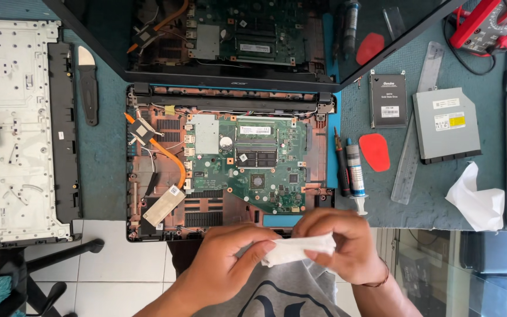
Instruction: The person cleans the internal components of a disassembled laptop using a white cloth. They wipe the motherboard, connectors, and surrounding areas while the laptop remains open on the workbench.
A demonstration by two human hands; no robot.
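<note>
We hold a folded white tissue between both hands, just in front of the opened laptop base — that base is our landmark. The left hand pinches the tissue's near end between thumb and fingertips, while the right hand is closed over its far end, fingers curled around it; the two together keep the tissue taut and bunched into a small pad, as one would shape it for wiping.

Inside the base lies the green circuit board, bare, with a copper heat pipe curving away on its left side. Just to the right of the base lie a screwdriver and a syringe of paste, near enough for the right hand to reach. Further right of the base lie a red pick, a clear ruler, a slim black drive, a grey optical drive and a crumpled tissue. Well to the left of the base lies the removed keyboard cover — face down, out of the way.
</note>
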